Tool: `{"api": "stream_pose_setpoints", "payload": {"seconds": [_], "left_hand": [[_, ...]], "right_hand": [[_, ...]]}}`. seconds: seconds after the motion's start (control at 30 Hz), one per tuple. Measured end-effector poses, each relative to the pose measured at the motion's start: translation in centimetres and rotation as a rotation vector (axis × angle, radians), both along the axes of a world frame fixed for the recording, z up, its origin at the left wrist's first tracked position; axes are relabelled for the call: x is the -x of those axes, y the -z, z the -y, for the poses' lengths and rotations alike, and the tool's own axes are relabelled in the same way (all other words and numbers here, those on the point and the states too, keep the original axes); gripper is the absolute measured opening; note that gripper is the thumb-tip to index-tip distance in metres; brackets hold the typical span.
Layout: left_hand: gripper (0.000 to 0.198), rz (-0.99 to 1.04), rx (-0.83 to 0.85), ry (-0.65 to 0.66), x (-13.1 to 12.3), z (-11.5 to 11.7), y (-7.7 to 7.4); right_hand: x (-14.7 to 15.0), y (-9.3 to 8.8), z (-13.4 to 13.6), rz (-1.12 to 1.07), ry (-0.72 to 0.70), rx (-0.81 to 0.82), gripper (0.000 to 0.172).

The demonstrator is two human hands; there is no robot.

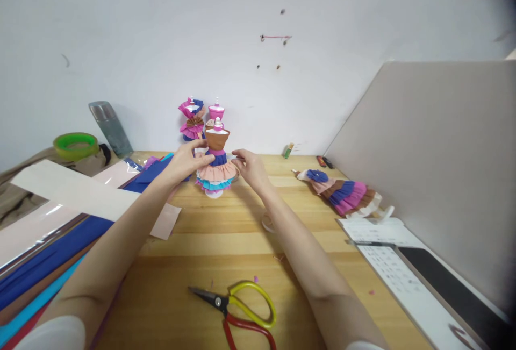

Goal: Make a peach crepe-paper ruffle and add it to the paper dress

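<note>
A: Entry one, the fingers?
B: Left hand (187, 161): thumb and fingers parted, at the left side of the small dress stand (218, 160); thumb over its waist, forefinger by the bodice. Firmness of hold: cannot tell. Right hand (253, 172): thumb and forefinger drawn together on a thin sliver (235, 158), just beside the waist; too small to identify.

A: Pose of the arms?
B: Two bare forearms, reaching forward from the lower corners and converging at the stand. Backs of both hands largely uppermost.

A: The dress stand itself?
B: Upright on a white foot, towards the back of the wooden table (193, 258). White knob, pink collar, brown bodice, pink waistband; below, ruffles in blue, peach, white and turquoise, with pinkish purple at the hem.

A: Surroundings?
B: Behind it, two more: a pink-and-blue ruffled figure (192, 127) and a pink-topped figure (216, 113). To the right, a layered dress figure (338, 194), lying down. In front, scissors (219, 302), blades parted slightly, handles yellow and red. To the left, a cream strip (80, 191), a tape roll (76, 152) and a tilted bottle (110, 128).
</note>
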State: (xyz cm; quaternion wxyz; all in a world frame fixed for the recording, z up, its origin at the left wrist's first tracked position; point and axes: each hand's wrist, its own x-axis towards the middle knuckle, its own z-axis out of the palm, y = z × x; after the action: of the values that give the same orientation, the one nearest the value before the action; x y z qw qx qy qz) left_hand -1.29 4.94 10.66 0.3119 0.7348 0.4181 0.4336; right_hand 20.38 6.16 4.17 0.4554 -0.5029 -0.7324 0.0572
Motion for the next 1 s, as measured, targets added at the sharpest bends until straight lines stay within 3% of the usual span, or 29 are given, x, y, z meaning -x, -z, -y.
{"api": "stream_pose_setpoints", "payload": {"seconds": [0.2,0.4,0.53,0.73,0.83,1.0], "left_hand": [[0.064,0.084,0.162,0.194,-0.8,-2.2,-0.1],[0.052,0.085,0.193,0.248,-0.8,-3.4,-0.2],[0.043,0.057,0.217,0.355,0.0,-4.8,-0.3],[0.054,0.05,0.267,0.57,1.6,-7.4,0.0],[0.057,0.073,0.273,0.646,1.8,-7.7,0.0],[0.061,0.16,0.292,0.723,1.2,-7.4,0.0]], "right_hand": [[-0.1,0.0,0.0,0.027,-0.002,-0.012,0.027],[-0.1,-0.5,0.4,0.093,0.0,-0.025,0.026],[-0.1,-1.3,0.9,0.166,-0.006,-0.027,0.024],[0.3,-3.1,2.9,0.298,-0.046,-0.004,0.022],[0.8,-3.8,3.9,0.354,-0.039,0.017,0.02],[1.9,-4.7,5.2,0.629,0.082,0.061,0.021]]}}
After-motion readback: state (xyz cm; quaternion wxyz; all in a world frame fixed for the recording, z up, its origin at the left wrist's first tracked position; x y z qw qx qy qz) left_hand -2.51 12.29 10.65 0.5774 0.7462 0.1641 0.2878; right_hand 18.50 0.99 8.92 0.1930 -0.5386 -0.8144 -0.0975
